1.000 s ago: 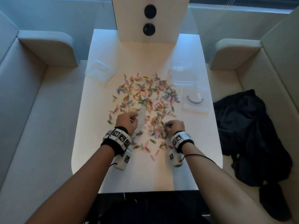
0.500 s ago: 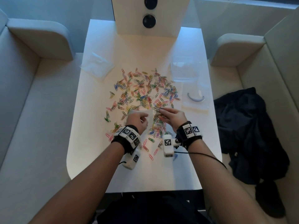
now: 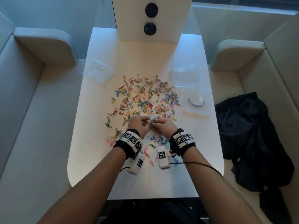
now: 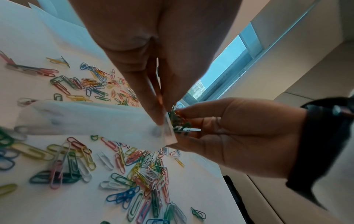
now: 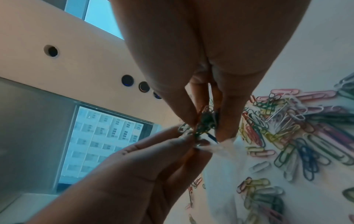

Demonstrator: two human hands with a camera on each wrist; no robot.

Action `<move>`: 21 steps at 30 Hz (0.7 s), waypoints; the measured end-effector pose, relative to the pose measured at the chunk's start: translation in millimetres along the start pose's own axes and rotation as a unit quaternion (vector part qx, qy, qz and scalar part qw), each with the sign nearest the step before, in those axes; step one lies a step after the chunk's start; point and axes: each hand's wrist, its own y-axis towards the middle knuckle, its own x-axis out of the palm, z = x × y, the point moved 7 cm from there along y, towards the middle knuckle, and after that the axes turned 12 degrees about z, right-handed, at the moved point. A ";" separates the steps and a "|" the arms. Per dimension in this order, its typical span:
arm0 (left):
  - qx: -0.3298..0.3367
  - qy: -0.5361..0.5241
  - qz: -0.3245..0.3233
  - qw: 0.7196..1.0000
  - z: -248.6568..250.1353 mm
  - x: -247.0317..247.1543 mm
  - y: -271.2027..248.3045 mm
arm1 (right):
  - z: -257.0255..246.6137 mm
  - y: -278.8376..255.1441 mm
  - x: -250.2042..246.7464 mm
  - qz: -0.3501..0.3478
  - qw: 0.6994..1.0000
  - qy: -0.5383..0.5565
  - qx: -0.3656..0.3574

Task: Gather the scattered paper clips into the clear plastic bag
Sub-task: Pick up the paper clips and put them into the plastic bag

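Colourful paper clips [image 3: 142,101] lie scattered over the middle of the white table [image 3: 90,156], and more lie under my wrists. My left hand [image 3: 139,125] pinches the rim of a small clear plastic bag [image 4: 91,121] between thumb and fingertips, just above the table. My right hand [image 3: 163,126] pinches a clump of clips [image 5: 205,121] at the bag's mouth [image 5: 220,146]. In the left wrist view the clump [image 4: 179,121] sits right beside the held bag corner. The bag hangs down towards the table, and what it holds is hard to make out.
A second clear bag [image 3: 98,71] lies at the back left. A clear plastic box [image 3: 186,75] and a lid with a blue curved piece [image 3: 196,102] sit at the right. An upright panel [image 3: 151,18] stands at the back. Dark clothing [image 3: 252,139] lies on the right seat.
My right hand has lifted off the table with a clump of clips and moved left to the bag. My left hand has raised the bag's rim to meet it.
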 end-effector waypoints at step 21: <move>-0.002 -0.008 -0.014 1.000 16.2 -2.7 -7.1 | -47.2 -0.7 -11.9 0.124 0.936 -0.290 -0.157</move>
